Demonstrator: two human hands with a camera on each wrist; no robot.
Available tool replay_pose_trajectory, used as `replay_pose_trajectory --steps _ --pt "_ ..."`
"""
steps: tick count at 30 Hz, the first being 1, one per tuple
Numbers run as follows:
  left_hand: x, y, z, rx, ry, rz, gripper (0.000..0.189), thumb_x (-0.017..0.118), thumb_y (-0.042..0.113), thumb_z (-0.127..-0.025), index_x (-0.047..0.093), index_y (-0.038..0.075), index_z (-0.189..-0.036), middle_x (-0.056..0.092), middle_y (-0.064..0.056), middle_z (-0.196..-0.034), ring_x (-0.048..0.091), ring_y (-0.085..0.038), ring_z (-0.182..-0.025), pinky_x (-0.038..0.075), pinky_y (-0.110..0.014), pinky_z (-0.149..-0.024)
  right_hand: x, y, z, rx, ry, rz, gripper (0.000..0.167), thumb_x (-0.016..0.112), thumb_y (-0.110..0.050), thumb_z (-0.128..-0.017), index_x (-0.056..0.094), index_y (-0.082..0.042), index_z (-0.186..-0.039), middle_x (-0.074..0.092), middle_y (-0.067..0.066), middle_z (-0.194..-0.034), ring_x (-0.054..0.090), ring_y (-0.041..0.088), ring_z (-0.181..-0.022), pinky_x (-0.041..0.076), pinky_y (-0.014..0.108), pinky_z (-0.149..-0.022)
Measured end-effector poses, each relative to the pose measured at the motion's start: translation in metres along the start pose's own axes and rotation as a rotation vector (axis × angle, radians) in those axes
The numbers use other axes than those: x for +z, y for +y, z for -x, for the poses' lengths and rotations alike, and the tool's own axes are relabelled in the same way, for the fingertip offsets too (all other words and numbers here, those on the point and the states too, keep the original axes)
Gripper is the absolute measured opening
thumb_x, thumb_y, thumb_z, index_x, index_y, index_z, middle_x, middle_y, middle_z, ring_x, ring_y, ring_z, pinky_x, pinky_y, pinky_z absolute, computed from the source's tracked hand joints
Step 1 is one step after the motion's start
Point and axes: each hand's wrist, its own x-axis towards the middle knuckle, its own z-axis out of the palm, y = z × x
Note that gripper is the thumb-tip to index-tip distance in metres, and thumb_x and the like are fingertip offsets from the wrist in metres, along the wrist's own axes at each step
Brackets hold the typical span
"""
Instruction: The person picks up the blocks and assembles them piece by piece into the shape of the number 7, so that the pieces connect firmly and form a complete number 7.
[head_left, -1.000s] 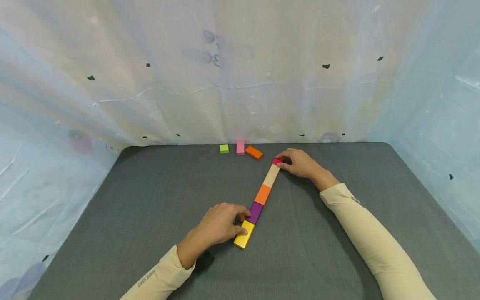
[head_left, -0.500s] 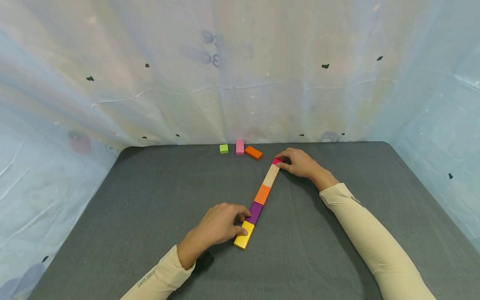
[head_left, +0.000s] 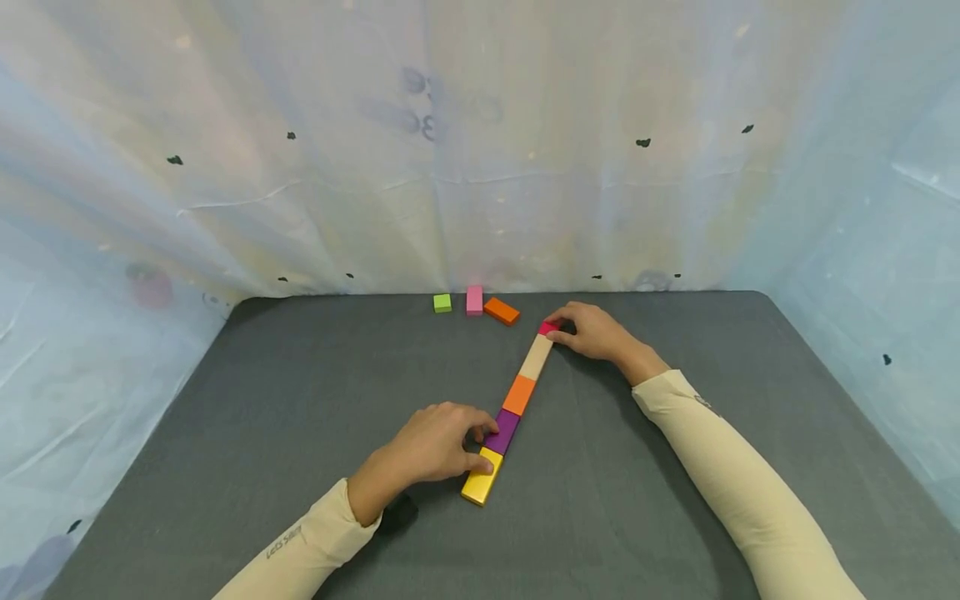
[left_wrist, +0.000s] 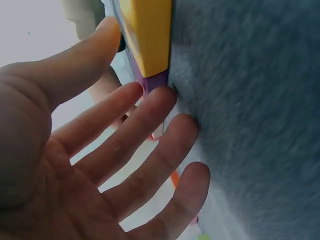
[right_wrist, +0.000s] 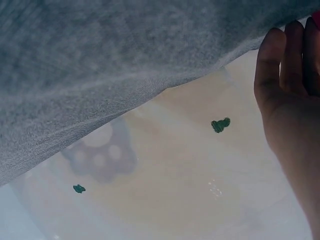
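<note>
Several wooden blocks lie end to end in a slanting row: red (head_left: 548, 328) at the far end, then a beige block (head_left: 537, 358), an orange block (head_left: 519, 395), a purple block (head_left: 504, 431) and a yellow block (head_left: 480, 487) nearest me. My right hand (head_left: 596, 333) pinches the red block between thumb and fingers. At the near end, my left hand (head_left: 438, 442) has its thumb over the yellow block and its fingertips by the side of the purple one. The left wrist view shows those fingers (left_wrist: 145, 130) loosely extended, gripping nothing.
Toward the back edge of the grey cloth-covered table (head_left: 337, 375) stand a green block (head_left: 442, 303), a pink block (head_left: 475, 301) and a second orange block (head_left: 502, 312). A pale curtain (head_left: 525, 167) rises behind them and along the sides.
The head view has shifted slightly. Both hands keep the same places at the two ends of the row, and the blocks have not visibly moved.
</note>
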Motion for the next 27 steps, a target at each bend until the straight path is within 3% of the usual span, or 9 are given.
replay_pose_trajectory --steps 5,9,20,27 --pt "-0.013 -0.006 -0.016 -0.016 0.015 -0.029 0.039 0.083 0.039 -0.080 0.073 0.022 -0.115 0.070 0.007 -0.094 0.061 -0.012 -0.086 0.051 -0.037 -0.075 -0.001 -0.001 0.000 -0.003 0.005 0.012 0.037 0.064 -0.030 -0.098 0.067 -0.007 -0.127 0.065 0.015 -0.121 0.062 0.030 -0.105 0.048 0.050 -0.096" --pt "-0.021 -0.022 -0.034 -0.007 0.062 -0.052 0.037 0.080 0.036 -0.084 0.072 0.019 -0.116 0.071 0.004 -0.098 0.064 -0.014 -0.090 0.053 -0.040 -0.081 -0.002 -0.001 0.000 0.005 0.002 0.008 0.038 0.064 -0.030 -0.098 0.067 -0.008 -0.128 0.064 0.015 -0.123 0.062 0.031 -0.107 0.048 0.050 -0.097" --pt "-0.031 -0.070 -0.082 0.063 0.168 -0.191 0.040 0.079 0.030 -0.086 0.069 0.017 -0.122 0.065 -0.003 -0.121 0.061 -0.023 -0.110 0.051 -0.043 -0.095 -0.001 0.001 -0.001 0.012 -0.019 -0.004 0.038 0.064 -0.032 -0.098 0.067 -0.009 -0.128 0.064 0.014 -0.118 0.061 0.028 -0.100 0.049 0.047 -0.093" --pt "-0.034 -0.088 -0.111 0.130 0.223 -0.247 0.048 0.080 0.030 -0.084 0.065 0.015 -0.127 0.061 -0.005 -0.126 0.060 -0.022 -0.109 0.050 -0.041 -0.098 0.000 0.001 0.000 -0.002 -0.014 0.000 0.039 0.065 -0.031 -0.097 0.067 -0.008 -0.128 0.065 0.014 -0.120 0.061 0.029 -0.102 0.049 0.049 -0.096"
